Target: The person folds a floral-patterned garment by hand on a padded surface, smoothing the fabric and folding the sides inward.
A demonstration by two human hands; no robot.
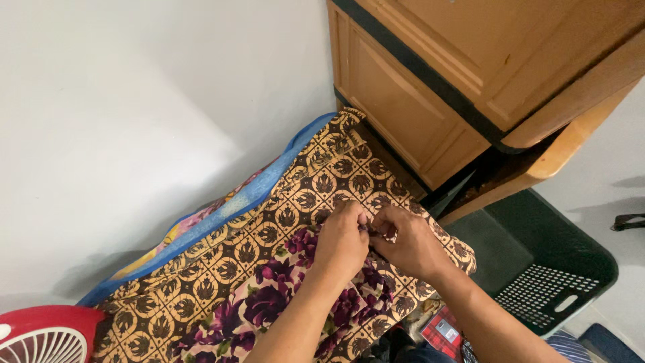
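Observation:
My left hand (345, 240) and my right hand (411, 243) meet fingertip to fingertip over a garment with purple flowers (285, 296). Both pinch a small part of that cloth between them; what lies under the fingertips is hidden. The flowered garment lies on a brown and tan patterned cloth (289, 202) spread over a padded surface with a blue edge (248, 195).
A wooden drawer cabinet (430, 87) stands at the top right, one drawer pulled out. A dark green plastic laundry basket (557, 269) sits to the right. A red and white fan (40, 333) is at the bottom left. A white wall runs along the left.

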